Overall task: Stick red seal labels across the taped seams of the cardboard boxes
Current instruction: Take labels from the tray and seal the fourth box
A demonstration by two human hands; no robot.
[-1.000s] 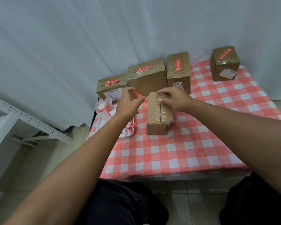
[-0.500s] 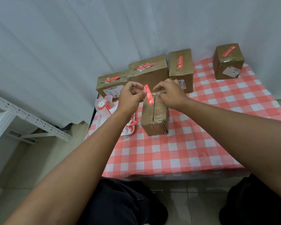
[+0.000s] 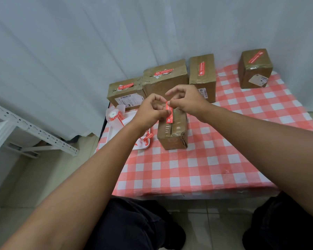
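Seal label [image 3: 169, 112] | pinched by left hand [image 3: 149, 112], right hand [image 3: 185, 101] | above box [image 3: 173, 132] | tray [image 3: 116, 131] left

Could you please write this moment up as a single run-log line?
phase: applying label | left hand: pinches red seal label | right hand: pinches label top | target: near box, unsealed | sealed boxes behind: four

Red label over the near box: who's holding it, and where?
Both hands pinch the red seal label: right hand at its top end, left hand along its left edge.
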